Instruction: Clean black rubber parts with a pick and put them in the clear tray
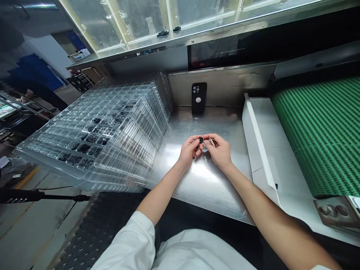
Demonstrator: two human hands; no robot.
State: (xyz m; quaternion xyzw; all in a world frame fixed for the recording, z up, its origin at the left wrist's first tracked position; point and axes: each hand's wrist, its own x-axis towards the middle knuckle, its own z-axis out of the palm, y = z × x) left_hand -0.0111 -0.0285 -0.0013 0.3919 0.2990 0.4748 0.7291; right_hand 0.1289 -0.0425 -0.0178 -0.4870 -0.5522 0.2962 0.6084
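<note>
Above the metal bench (pixel 182 183), my two hands meet. My left hand (pixel 190 150) pinches a small black part (pixel 200 140) between thumb and fingers; its exact kind is too small to make out. In my right hand (pixel 218 150) is a slim, pale pointed tool (pixel 211 142), held against the palm side, its tip partly hidden by the fingers. The right fingertips are at the edge of the black part. To the left of my hands stands a tall stack of clear plastic trays (pixel 135 150), with several black round parts (pixel 92 138) in the top one's pockets.
A black phone (pixel 199 98) leans upright against the back metal wall. On the right, a white guard (pixel 257 146) borders a green conveyor belt (pixel 323 127). A metal-framed shelf (pixel 180 35) overhangs the bench. A brown block (pixel 336 212) lies at lower right; another person (pixel 36 88) is far left.
</note>
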